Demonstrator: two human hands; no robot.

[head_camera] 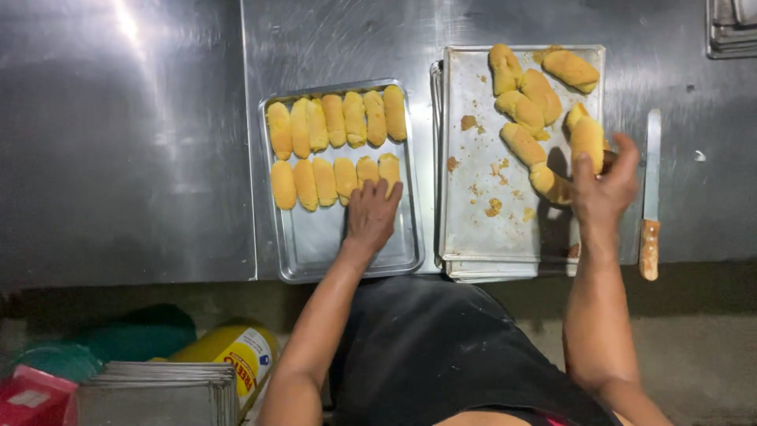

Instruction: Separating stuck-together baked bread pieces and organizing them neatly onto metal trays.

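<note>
My left hand (371, 214) rests on a small steel tray (315, 244), its fingertips against the last golden bread roll (389, 170) of the lower row. Two rows of rolls (335, 121) fill the tray's far half. My right hand (603, 188) is raised over a larger steel tray (481, 229) and grips one golden roll (587, 140). Several loose rolls (522, 110) and crumbs lie on that larger tray, which sits on a stack of similar trays.
A knife with a wooden handle (650, 205) lies right of the large tray on the steel table (118, 142). More trays (732, 31) sit at the far right corner. Below the table edge are stacked trays (158, 393), a yellow container (236, 351) and a red box (31, 398).
</note>
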